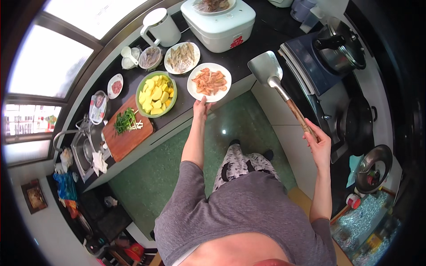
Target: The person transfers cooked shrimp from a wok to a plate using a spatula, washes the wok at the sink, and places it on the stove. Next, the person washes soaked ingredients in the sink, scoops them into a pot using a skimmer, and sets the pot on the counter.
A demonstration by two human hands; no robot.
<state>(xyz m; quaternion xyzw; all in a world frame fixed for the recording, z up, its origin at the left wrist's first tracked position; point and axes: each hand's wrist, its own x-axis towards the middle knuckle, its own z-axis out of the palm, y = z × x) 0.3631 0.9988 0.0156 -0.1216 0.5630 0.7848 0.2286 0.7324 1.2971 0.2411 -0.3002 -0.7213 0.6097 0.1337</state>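
Note:
My left hand (pixel 201 109) grips the near rim of a white plate (pixel 192 87), which is at the counter's edge. On that plate lies a pile of cooked pink-orange shrimp (pixel 210 82). In my right hand (pixel 318 143) is the wooden handle of a metal wok turner (pixel 266 68), its blade pointing away from me towards the counter corner. Left of the shrimp plate stands a green bowl (pixel 174 101) of cut yellow potato pieces (pixel 156 94). Just behind is another white plate (pixel 169 68) of greyish raw shrimp (pixel 181 58), apparently under plastic wrap.
Chopped green onions (pixel 125 121) lie on a wooden cutting board (pixel 128 145) by the sink (pixel 78 149). A white rice cooker (pixel 218 28) and white kettle (pixel 163 28) stand behind. To my right are a pressure cooker (pixel 342 50), a black wok (pixel 359 126) and a glass lid (pixel 374 169).

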